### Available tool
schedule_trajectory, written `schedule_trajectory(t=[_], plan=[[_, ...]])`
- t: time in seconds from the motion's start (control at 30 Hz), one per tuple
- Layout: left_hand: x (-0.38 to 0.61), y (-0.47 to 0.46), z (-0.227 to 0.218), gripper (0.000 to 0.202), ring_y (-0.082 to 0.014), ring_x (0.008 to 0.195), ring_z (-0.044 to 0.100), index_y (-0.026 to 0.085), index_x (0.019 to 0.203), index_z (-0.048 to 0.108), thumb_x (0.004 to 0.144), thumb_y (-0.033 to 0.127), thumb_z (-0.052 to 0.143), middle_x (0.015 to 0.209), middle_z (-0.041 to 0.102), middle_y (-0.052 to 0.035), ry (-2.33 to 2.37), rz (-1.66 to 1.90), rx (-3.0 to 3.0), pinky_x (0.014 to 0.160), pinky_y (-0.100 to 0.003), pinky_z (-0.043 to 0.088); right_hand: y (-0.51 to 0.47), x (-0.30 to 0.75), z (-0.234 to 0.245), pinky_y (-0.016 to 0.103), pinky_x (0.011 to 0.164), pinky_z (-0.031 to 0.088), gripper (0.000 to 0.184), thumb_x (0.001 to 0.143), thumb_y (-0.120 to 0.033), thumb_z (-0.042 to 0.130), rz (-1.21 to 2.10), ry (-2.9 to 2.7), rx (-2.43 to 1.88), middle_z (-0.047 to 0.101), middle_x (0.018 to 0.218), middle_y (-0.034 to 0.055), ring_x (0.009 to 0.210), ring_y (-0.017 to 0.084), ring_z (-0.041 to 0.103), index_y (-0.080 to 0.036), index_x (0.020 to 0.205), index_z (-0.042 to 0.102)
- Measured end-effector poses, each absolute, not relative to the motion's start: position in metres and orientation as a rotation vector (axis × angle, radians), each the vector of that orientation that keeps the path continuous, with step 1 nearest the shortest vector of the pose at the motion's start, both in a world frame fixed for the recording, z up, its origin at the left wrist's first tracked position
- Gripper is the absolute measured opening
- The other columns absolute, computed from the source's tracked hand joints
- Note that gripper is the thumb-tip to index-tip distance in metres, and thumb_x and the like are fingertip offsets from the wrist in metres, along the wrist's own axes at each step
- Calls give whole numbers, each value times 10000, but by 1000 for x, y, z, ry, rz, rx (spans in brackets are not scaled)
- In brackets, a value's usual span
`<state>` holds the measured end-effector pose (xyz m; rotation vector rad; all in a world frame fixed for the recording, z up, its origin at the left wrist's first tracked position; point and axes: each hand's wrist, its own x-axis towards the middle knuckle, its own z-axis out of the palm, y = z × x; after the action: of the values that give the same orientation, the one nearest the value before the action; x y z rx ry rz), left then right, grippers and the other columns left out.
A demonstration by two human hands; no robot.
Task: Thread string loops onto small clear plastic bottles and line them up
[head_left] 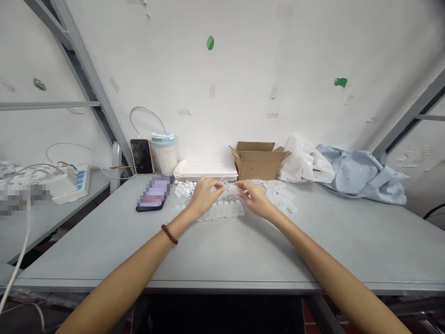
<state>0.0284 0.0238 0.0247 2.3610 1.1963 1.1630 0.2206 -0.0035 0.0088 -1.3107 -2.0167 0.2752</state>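
Note:
My left hand [203, 195], with a beaded bracelet on its wrist, pinches a thin white cord [225, 180] between thumb and fingers. Facing it, a short gap away, my right hand [255, 198] has its thumb and forefinger drawn together; whatever is between those fingertips is too small to make out. Under both hands lies a row of translucent white tags [224, 209] with thin strings. More loose translucent tags [280, 195] are scattered beside my right hand. To the left of my left hand is a heap of small white pieces [184, 189].
Behind the hands stand a white stack [206, 170], an open cardboard box [260, 160] and a lidded cup [165, 155]. One phone [142, 156] leans upright; another [153, 195] lies flat. A plastic bag [306, 162] and blue cloth [365, 176] sit right, a power strip [81, 183] left.

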Motion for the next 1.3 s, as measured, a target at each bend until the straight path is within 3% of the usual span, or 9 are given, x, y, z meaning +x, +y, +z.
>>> schedule_trajectory(t=[0.23, 0.77, 1.07, 1.3], plan=[[30, 22, 23, 112, -193, 879, 560, 198, 765, 677, 772, 159, 571, 801, 699, 7, 1174, 1128, 2329, 797, -308, 432, -11, 208, 4, 386, 787, 482, 245, 852, -107, 427, 125, -2130, -1133, 551, 1002, 116, 929, 217, 563, -165, 1078, 503], [38, 15, 18, 123, -186, 819, 551, 182, 862, 649, 825, 149, 536, 807, 678, -18, 1001, 1280, 2505, 768, -340, 453, -11, 207, 1, 405, 779, 492, 421, 844, -114, 426, 116, -2116, -1130, 573, 1061, 144, 948, 235, 579, -171, 1261, 398], [39, 14, 15, 211, -201, 921, 549, 188, 974, 643, 820, 118, 516, 924, 660, -48, 922, 1355, 2530, 818, -373, 473, -13, 207, 8, 339, 677, 512, 276, 842, -201, 459, 412, -1929, -1179, 609, 993, 110, 785, 175, 600, -166, 1113, 499], [42, 8, 11, 313, -222, 976, 516, 163, 1154, 558, 846, 171, 498, 999, 631, -84, 882, 1300, 2612, 850, -392, 454, -15, 204, 13, 314, 625, 533, 275, 824, -288, 507, 683, -1696, -1130, 605, 998, 77, 729, 143, 606, -191, 1081, 500]])
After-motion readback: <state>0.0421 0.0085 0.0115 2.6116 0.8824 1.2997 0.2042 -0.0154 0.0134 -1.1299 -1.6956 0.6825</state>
